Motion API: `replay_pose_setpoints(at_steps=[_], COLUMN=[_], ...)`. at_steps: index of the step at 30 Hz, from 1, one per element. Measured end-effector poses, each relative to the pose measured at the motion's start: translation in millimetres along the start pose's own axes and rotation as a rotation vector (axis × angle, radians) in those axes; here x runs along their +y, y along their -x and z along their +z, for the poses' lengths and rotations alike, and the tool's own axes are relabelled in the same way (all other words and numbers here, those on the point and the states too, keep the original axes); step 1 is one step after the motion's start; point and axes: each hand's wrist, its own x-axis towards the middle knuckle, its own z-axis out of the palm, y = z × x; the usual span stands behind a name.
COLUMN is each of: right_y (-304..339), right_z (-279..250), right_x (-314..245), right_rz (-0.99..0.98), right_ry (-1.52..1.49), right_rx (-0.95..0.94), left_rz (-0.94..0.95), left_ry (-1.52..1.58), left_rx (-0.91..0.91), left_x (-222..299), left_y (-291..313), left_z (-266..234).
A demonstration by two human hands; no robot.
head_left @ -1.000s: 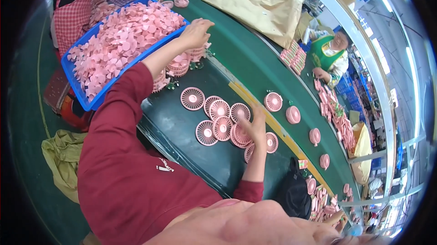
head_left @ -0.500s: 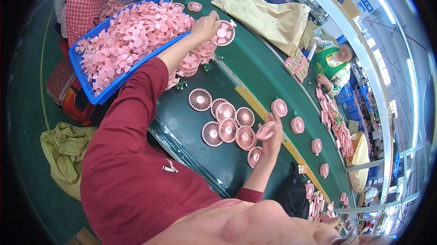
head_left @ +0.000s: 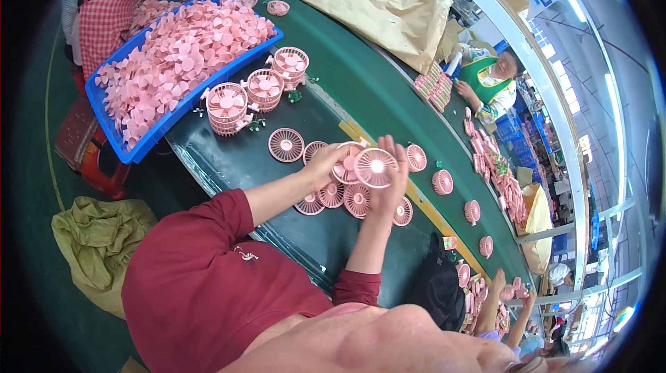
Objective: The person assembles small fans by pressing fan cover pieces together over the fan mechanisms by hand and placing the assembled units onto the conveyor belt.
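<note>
In front of me my left hand (head_left: 320,167) is closed on a pink fan housing (head_left: 345,170) with blades inside it. My right hand (head_left: 390,191) holds a round pink slotted grille (head_left: 375,168) by its edge, fingers raised behind it. The grille overlaps the right side of the housing; whether the two touch is unclear. Beneath my hands, several loose grilles (head_left: 286,145) lie on the dark green table (head_left: 298,248). Three stacks of bladed housings (head_left: 227,104) stand farther left, with small green circuit boards (head_left: 295,96) beside them.
A blue crate (head_left: 142,154) heaped with pink fan blades (head_left: 184,54) stands at the left. Past a yellow strip, a green conveyor (head_left: 409,130) carries assembled round fan heads (head_left: 442,182). Across it are a beige sack (head_left: 388,23) and a person in a green apron (head_left: 479,78). A black bag (head_left: 437,286) lies near right.
My left hand has brought the housing from the stacks beside the crate to the middle. My right hand has moved slightly left with the grille, which now faces the housing.
</note>
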Motion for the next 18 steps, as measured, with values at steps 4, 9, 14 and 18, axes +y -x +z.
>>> replay_pose_setpoints(at_steps=[4,9,14,18], right_y=[10.3,17.4,24.5,25.7], right_z=[9.9,29.0,42.5,34.9], right_x=[11.9,8.7,7.6,15.0], right_rz=[-0.296,-0.588,-0.614,-0.421], right_ry=[0.961,1.369,1.611,1.477], right_rx=[-0.153,-0.24,-0.331,-0.381], left_rz=[-0.197,-0.28,-0.278,-0.217], left_ry=[0.258,0.353,0.401,0.277], left_rx=[0.043,0.013,-0.039,0.011], left_x=[6.9,23.4,33.6,38.7], left_y=[10.9,13.0,17.3,18.3], left_z=[13.0,7.8,3.5,8.2])
